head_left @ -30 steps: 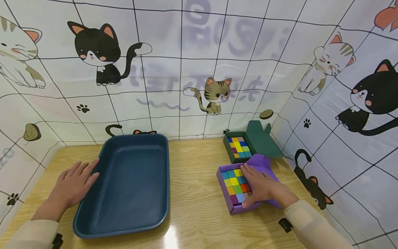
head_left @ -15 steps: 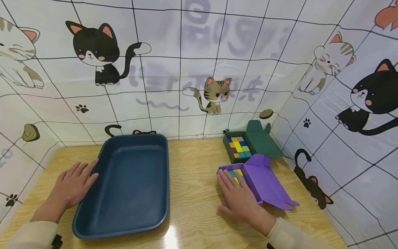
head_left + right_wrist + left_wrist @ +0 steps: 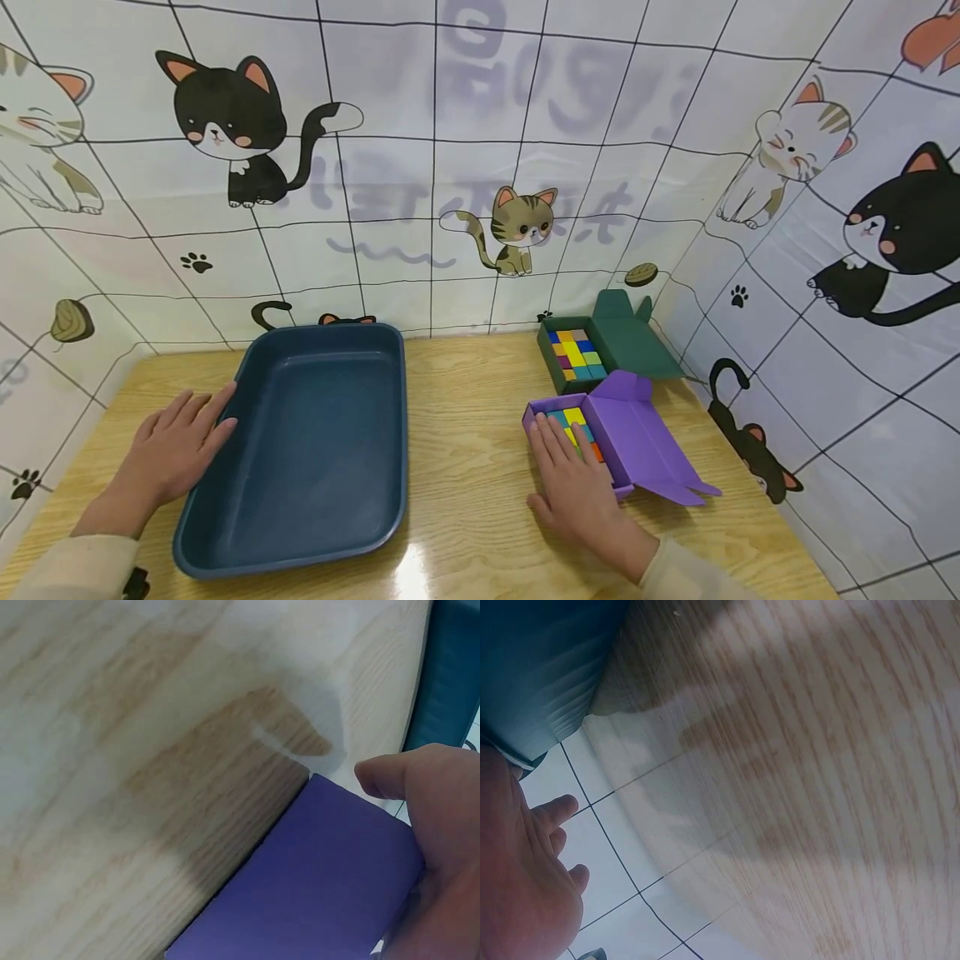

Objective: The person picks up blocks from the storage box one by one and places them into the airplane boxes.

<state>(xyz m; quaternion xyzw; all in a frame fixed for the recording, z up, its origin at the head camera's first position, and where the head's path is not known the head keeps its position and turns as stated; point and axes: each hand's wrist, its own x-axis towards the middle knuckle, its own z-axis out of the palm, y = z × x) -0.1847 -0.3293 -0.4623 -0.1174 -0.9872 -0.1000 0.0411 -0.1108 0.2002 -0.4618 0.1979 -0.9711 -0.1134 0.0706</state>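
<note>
My left hand touches the left rim of a dark blue tray with extended fingers; in the left wrist view the tray's ribbed side rises beside that hand. At the right, my right hand lies flat over an open purple box, fingers straight across its colourful cubes. Yellow, teal and orange cubes show past the fingers, while the hand hides the others. From the right wrist, the box's plain purple side appears under the hand, its thumb sticking out.
Behind the purple box stands an open green box holding several coloured cubes. Wood-grain tabletop lies between tray and boxes. A cat-printed white sheet rises along the back and sides.
My right hand has moved left from the purple box's lid side onto the cubes, then shifted slightly, uncovering more of them. The lid now shows fully. My left hand stays at the tray rim.
</note>
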